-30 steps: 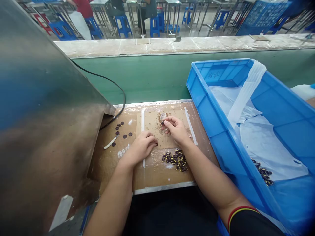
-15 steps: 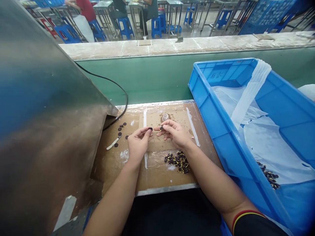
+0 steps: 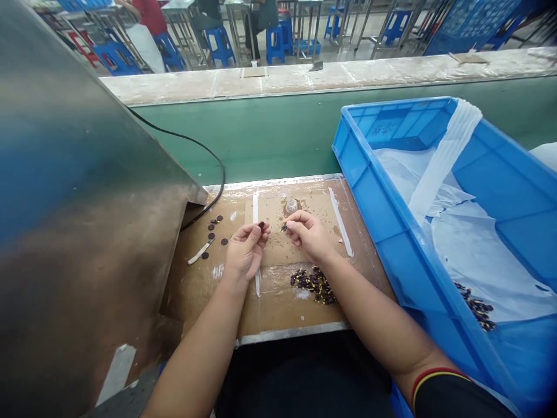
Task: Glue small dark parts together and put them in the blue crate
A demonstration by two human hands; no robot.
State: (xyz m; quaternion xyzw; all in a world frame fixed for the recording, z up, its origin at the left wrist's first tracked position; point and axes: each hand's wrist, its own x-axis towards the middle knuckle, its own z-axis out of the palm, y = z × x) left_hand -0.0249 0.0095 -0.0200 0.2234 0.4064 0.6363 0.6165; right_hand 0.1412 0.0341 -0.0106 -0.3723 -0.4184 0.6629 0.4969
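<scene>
Between thumb and fingers, my left hand (image 3: 246, 247) pinches a small dark disc (image 3: 261, 224). My right hand (image 3: 310, 235), a short gap to its right, is closed on a small black-and-yellow piece (image 3: 284, 227); its exact kind is too small to make out. Both hands are held over a cardboard sheet (image 3: 274, 255). Close to my right forearm lies a pile of black-and-yellow pieces (image 3: 314, 284). Left of my left hand, several loose dark discs (image 3: 224, 241) are scattered around a white-handled knife (image 3: 199, 253). Beyond my hands stands a small clear cup (image 3: 291, 205) with a wet brown patch around it.
A large blue crate (image 3: 369, 191) at the right holds white sheets (image 3: 474, 244) and more dark pieces (image 3: 476, 306). On the left rises a big metal housing (image 3: 96, 203), with a black cable (image 3: 191, 139) looping from it. A green-sided conveyor (image 3: 270, 130) runs across behind the table.
My left hand has turned palm-up a little, tilting the dark disc more upright. My right fingers have drawn closer together around the small piece. The view has shifted slightly.
</scene>
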